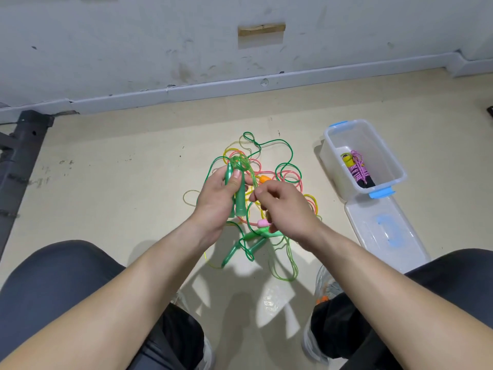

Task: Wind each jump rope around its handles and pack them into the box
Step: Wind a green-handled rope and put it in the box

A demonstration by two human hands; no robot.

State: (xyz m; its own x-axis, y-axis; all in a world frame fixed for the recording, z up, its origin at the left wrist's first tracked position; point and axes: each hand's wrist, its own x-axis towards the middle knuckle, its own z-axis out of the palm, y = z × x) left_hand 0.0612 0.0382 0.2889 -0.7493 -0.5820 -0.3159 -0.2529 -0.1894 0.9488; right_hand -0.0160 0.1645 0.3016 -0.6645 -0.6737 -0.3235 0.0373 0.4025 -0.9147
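Head view: floor strip (pixel 310 166) between ropes (pixel 262 179), box (pixel 373 140)

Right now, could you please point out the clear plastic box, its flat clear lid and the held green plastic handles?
Clear plastic box (pixel 346 137): head view, far wall.
Flat clear lid (pixel 364 222): head view, bare panel.
Green plastic handles (pixel 240 204): head view, lower shaft.

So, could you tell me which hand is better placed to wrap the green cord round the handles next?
The right hand: it pinches the green cord just beside the green handles, while the left hand is occupied gripping those handles.
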